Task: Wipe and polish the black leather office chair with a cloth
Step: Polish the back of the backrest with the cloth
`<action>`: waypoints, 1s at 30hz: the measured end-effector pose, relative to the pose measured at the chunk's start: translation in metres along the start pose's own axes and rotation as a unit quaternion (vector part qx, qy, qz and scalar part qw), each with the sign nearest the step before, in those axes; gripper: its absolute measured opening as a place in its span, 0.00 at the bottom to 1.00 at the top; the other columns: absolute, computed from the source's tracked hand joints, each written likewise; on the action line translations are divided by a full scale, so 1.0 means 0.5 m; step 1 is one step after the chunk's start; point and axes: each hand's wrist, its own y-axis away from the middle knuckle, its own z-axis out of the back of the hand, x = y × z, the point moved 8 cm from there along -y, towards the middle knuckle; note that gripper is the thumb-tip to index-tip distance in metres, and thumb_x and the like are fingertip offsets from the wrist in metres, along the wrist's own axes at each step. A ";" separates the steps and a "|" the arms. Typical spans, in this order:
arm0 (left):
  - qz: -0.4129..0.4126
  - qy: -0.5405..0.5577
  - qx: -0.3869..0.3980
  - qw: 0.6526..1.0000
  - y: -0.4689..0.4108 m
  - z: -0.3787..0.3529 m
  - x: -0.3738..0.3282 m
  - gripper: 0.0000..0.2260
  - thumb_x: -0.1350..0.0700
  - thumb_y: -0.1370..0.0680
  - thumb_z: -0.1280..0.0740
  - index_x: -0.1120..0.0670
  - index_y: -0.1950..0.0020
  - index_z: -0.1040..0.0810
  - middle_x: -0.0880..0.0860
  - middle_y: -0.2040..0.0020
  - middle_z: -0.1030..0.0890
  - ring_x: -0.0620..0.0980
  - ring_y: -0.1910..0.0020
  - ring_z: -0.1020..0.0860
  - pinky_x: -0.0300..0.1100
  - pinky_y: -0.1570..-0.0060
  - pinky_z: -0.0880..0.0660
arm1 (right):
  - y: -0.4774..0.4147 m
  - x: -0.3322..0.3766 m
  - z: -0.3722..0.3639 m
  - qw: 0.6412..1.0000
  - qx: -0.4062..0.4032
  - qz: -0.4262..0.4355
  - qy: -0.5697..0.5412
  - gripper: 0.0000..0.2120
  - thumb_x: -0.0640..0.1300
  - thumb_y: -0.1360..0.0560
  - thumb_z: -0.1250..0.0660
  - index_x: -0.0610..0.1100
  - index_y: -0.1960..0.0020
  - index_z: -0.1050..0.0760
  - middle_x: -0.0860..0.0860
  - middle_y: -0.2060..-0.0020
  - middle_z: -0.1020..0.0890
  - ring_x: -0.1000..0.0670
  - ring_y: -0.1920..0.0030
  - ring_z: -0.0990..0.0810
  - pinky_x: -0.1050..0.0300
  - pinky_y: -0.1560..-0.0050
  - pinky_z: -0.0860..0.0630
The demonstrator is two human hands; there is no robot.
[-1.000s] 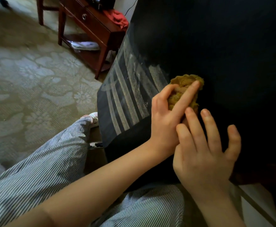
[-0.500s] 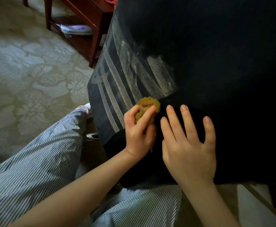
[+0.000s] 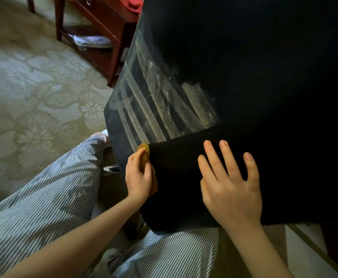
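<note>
The black leather chair (image 3: 254,77) fills the right and centre of the view, with pale streaks across its lit left part. My left hand (image 3: 138,175) grips a bunched yellow-green cloth (image 3: 145,150) and presses it against the chair's left edge, just below the streaks. Most of the cloth is hidden under my fingers. My right hand (image 3: 231,185) lies flat on the dark lower panel of the chair, fingers spread, holding nothing.
A red-brown wooden table (image 3: 104,23) with a low shelf holding a white item (image 3: 92,41) stands at the top, close behind the chair. Patterned carpet (image 3: 33,87) covers the floor on the left. My striped trouser legs (image 3: 49,197) are at the bottom.
My left hand has dragged the cloth down and left, from the middle of the chair's surface to its left edge. My right hand stays flat on the chair.
</note>
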 end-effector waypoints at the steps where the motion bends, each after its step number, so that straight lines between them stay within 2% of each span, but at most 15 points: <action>1: 0.003 0.011 0.001 1.000 -0.004 0.005 -0.014 0.16 0.62 0.23 0.36 0.51 0.36 0.28 0.45 0.41 0.28 0.37 0.42 0.31 0.38 0.36 0.33 | 0.000 0.000 0.000 1.000 -0.001 0.000 0.000 0.16 0.44 0.23 0.46 0.43 0.41 0.24 0.44 0.35 0.25 0.43 0.32 0.36 0.44 0.29 0.54; 3: 0.007 0.056 0.015 0.998 -0.012 0.011 -0.060 0.16 0.62 0.23 0.37 0.52 0.36 0.29 0.46 0.40 0.27 0.34 0.43 0.30 0.42 0.35 0.32 | -0.001 0.001 0.000 1.000 -0.003 -0.002 -0.010 0.17 0.44 0.23 0.46 0.43 0.41 0.24 0.44 0.35 0.25 0.43 0.32 0.36 0.45 0.30 0.52; 7: -0.053 0.202 0.063 0.976 -0.007 0.024 -0.249 0.20 0.65 0.24 0.36 0.52 0.35 0.35 0.49 0.40 0.27 0.37 0.42 0.27 0.30 0.45 0.30 | -0.009 -0.001 0.014 0.997 -0.022 -0.033 -0.068 0.18 0.44 0.24 0.46 0.43 0.40 0.23 0.45 0.38 0.23 0.44 0.34 0.34 0.46 0.31 0.49; 9: -0.086 0.280 0.091 0.952 -0.003 0.040 -0.332 0.19 0.66 0.25 0.35 0.53 0.39 0.37 0.50 0.42 0.29 0.35 0.45 0.26 0.28 0.50 0.29 | -0.013 -0.003 0.030 0.990 -0.038 -0.063 -0.123 0.18 0.44 0.25 0.44 0.43 0.38 0.26 0.45 0.39 0.22 0.45 0.35 0.32 0.46 0.32 0.44; 11: -0.094 0.361 0.155 0.915 -0.002 0.043 -0.385 0.15 0.65 0.26 0.34 0.54 0.44 0.34 0.50 0.43 0.30 0.36 0.49 0.24 0.31 0.53 0.27 | -0.017 -0.005 0.045 0.976 -0.052 -0.097 -0.187 0.20 0.45 0.25 0.44 0.42 0.34 0.32 0.46 0.38 0.23 0.47 0.35 0.32 0.48 0.32 0.43; 14: -0.027 0.464 0.241 0.852 -0.005 0.027 -0.410 0.09 0.61 0.26 0.35 0.55 0.46 0.28 0.51 0.50 0.23 0.45 0.53 0.22 0.37 0.54 0.24 | -0.024 -0.008 0.061 0.924 -0.067 -0.152 -0.346 0.24 0.47 0.25 0.43 0.42 0.31 0.39 0.50 0.34 0.32 0.50 0.33 0.34 0.54 0.30 0.42; 17: 0.072 0.527 0.285 0.798 0.000 0.007 -0.418 0.10 0.57 0.24 0.37 0.55 0.43 0.26 0.55 0.50 0.20 0.50 0.52 0.21 0.40 0.54 0.23 | -0.043 0.005 0.071 0.868 -0.071 -0.178 -0.457 0.25 0.55 0.21 0.46 0.47 0.27 0.44 0.48 0.30 0.39 0.52 0.29 0.38 0.54 0.32 0.35; 19: 0.118 0.558 0.307 0.762 0.015 -0.001 -0.427 0.08 0.57 0.23 0.38 0.54 0.45 0.25 0.53 0.55 0.18 0.47 0.57 0.19 0.39 0.59 0.22 | -0.058 0.009 0.076 0.857 -0.073 -0.190 -0.474 0.26 0.59 0.21 0.48 0.50 0.27 0.46 0.47 0.28 0.42 0.52 0.27 0.43 0.57 0.30 0.37; 21: 0.138 0.577 0.310 0.743 0.024 -0.002 -0.434 0.08 0.56 0.25 0.40 0.52 0.48 0.25 0.50 0.61 0.18 0.44 0.63 0.19 0.37 0.63 0.22 | -0.068 0.008 0.083 0.857 -0.090 -0.193 -0.470 0.23 0.56 0.21 0.47 0.49 0.28 0.43 0.46 0.28 0.43 0.53 0.27 0.45 0.60 0.29 0.41; 23: 0.118 0.569 0.312 0.751 0.025 0.004 -0.437 0.07 0.55 0.24 0.40 0.52 0.48 0.26 0.49 0.60 0.19 0.43 0.61 0.20 0.36 0.61 0.23 | -0.068 0.001 0.091 0.863 -0.117 -0.190 -0.453 0.20 0.47 0.21 0.43 0.46 0.30 0.39 0.45 0.29 0.39 0.51 0.28 0.41 0.58 0.29 0.40; 25: 0.098 0.542 0.318 0.771 0.023 0.009 -0.437 0.07 0.54 0.23 0.39 0.51 0.47 0.25 0.48 0.57 0.19 0.43 0.58 0.20 0.36 0.58 0.23 | -0.065 -0.008 0.101 0.887 -0.142 -0.177 -0.403 0.19 0.40 0.21 0.43 0.45 0.31 0.37 0.44 0.31 0.36 0.46 0.30 0.36 0.54 0.29 0.37; 26: 0.083 0.506 0.308 0.802 0.019 0.012 -0.434 0.06 0.55 0.23 0.38 0.50 0.49 0.25 0.48 0.56 0.20 0.43 0.56 0.21 0.36 0.56 0.24 | -0.063 -0.014 0.105 0.905 -0.148 -0.170 -0.362 0.18 0.39 0.20 0.45 0.44 0.31 0.36 0.43 0.32 0.34 0.44 0.31 0.34 0.52 0.29 0.37; 28: 0.018 0.383 0.239 0.892 -0.003 0.029 -0.429 0.06 0.59 0.24 0.35 0.48 0.51 0.25 0.48 0.55 0.22 0.44 0.56 0.23 0.38 0.54 0.26 | -0.067 -0.023 0.105 0.935 -0.146 -0.160 -0.280 0.17 0.38 0.19 0.49 0.42 0.31 0.33 0.42 0.33 0.30 0.42 0.33 0.32 0.50 0.31 0.35; 29: -0.023 0.322 0.185 0.928 -0.013 0.044 -0.432 0.08 0.61 0.24 0.34 0.48 0.51 0.27 0.48 0.55 0.24 0.45 0.57 0.25 0.38 0.55 0.26 | -0.072 -0.025 0.099 0.946 -0.136 -0.153 -0.252 0.17 0.37 0.19 0.48 0.41 0.32 0.31 0.41 0.34 0.28 0.43 0.34 0.32 0.50 0.33 0.35; 30: -0.062 0.281 0.135 0.948 -0.017 0.059 -0.443 0.11 0.63 0.25 0.33 0.47 0.52 0.29 0.48 0.55 0.25 0.44 0.58 0.25 0.37 0.55 0.27 | -0.077 -0.023 0.093 0.954 -0.125 -0.143 -0.231 0.17 0.37 0.21 0.45 0.40 0.33 0.30 0.41 0.35 0.27 0.43 0.34 0.32 0.50 0.34 0.35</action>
